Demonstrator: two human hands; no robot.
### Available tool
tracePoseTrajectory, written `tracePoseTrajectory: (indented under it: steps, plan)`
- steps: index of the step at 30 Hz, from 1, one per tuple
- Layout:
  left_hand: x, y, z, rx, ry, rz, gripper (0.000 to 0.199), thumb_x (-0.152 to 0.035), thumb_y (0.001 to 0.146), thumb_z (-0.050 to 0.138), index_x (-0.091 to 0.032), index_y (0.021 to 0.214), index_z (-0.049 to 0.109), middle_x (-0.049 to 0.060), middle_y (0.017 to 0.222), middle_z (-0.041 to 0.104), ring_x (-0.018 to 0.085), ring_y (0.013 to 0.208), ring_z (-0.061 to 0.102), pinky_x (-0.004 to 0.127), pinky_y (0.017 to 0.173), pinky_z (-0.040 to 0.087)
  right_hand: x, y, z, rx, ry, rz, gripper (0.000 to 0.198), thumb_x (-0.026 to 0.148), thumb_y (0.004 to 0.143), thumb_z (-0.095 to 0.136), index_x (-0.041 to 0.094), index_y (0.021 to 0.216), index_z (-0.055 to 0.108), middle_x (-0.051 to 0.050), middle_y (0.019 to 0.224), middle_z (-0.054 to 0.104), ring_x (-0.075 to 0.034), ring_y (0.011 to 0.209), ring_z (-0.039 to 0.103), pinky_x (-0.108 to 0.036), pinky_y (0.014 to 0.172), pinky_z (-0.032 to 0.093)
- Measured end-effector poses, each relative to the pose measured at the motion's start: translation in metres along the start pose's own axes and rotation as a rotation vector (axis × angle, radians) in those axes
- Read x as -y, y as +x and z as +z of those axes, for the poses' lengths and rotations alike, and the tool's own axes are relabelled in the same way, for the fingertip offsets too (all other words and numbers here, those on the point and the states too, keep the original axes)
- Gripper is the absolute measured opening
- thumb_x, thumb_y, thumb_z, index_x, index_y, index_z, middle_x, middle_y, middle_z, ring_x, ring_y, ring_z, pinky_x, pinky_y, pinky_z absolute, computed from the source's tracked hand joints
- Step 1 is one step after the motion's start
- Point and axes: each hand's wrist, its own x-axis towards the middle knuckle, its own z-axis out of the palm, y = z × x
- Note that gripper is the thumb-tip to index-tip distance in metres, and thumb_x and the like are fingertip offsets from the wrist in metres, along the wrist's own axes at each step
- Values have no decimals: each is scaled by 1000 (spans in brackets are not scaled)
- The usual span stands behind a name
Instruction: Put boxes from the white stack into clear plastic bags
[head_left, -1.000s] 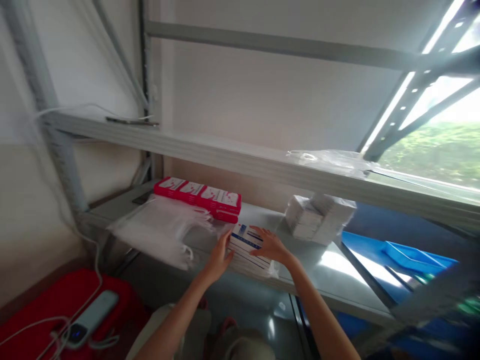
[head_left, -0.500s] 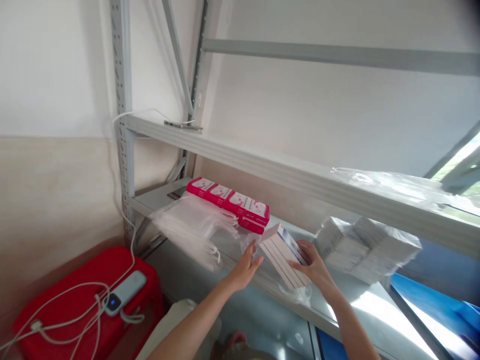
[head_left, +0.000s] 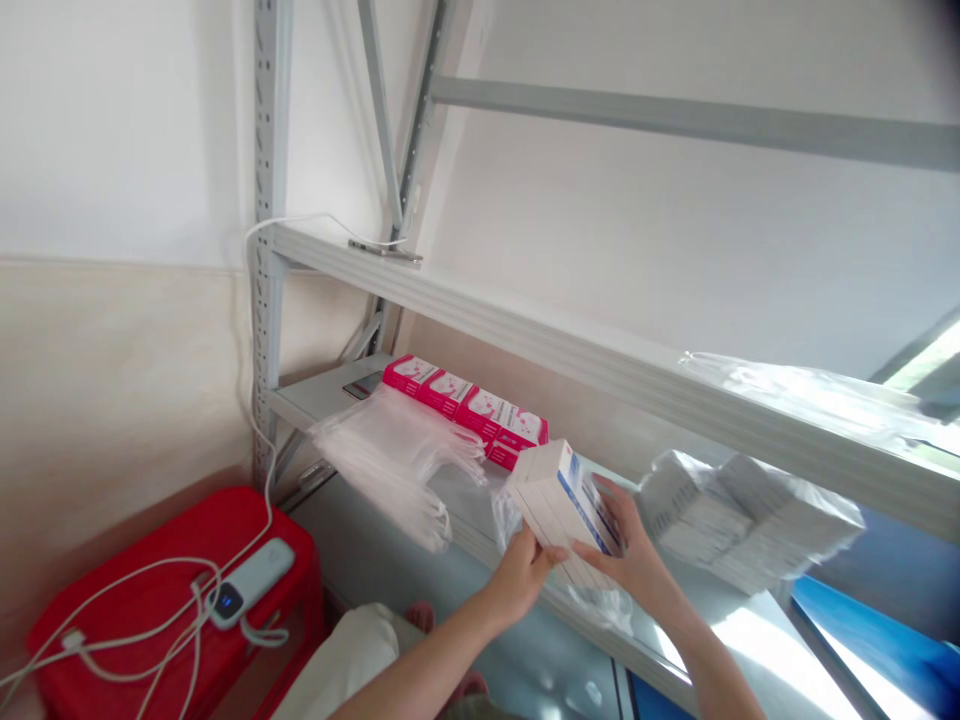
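A stack of white boxes with blue markings (head_left: 551, 490) is tilted between my two hands, just over the lower shelf. My right hand (head_left: 630, 540) grips its right side, thumb on the near face and fingers over the blue-marked side. My left hand (head_left: 521, 578) is closed on the near lower left edge, its thumb along the front; its other fingers are partly hidden behind the boxes. Crumpled clear plastic (head_left: 609, 607) lies beneath and beside the stack. Left of it are a row of pink boxes (head_left: 480, 408) and a pile of clear plastic bags (head_left: 397, 455).
Plastic-wrapped white boxes (head_left: 750, 515) stand on the right of the lower shelf (head_left: 315, 398). The upper shelf beam (head_left: 525, 335) crosses above my hands, with clear plastic (head_left: 810, 390) on it. A red stool (head_left: 97, 580) at lower left holds a power bank (head_left: 251, 580) and white cables.
My left hand has moved right from the clear plastic and taken hold of the boxes. The stack has turned and come more upright in my right hand. The view has shifted slightly.
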Motion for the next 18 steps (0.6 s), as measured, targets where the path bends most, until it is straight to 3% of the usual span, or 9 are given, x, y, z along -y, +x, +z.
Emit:
tracePoseTrajectory:
  steps: [3,7,13,18]
  plan:
    - [-6,-2,-4,46,1,-5,53,-45,84,59,-13,126,48,14,121,62,26,111,58,41,99,42,6,-9,-4,86,-72,15,102,44,61,77,23,144,21,-15,133,46,-29,117,52,-42,97,44]
    - [-13,2,-4,115,-76,-34,56,-42,81,63,-13,127,49,14,117,64,26,105,61,40,94,45,6,-18,-8,21,-125,66,101,48,66,72,22,147,17,-15,130,48,-29,111,55,-40,92,48]
    - [-13,11,0,109,-58,-52,57,-41,79,65,-13,126,51,14,117,64,29,106,61,43,92,47,0,-16,-14,-76,-178,64,102,50,62,74,24,146,23,-13,130,50,-30,113,54,-38,91,48]
    - [-2,27,1,130,-34,-67,62,-42,79,65,-13,130,46,15,119,63,30,106,61,43,90,49,-10,-6,-20,-75,-115,175,105,50,57,77,25,145,25,-10,117,58,-28,104,59,-38,87,50]
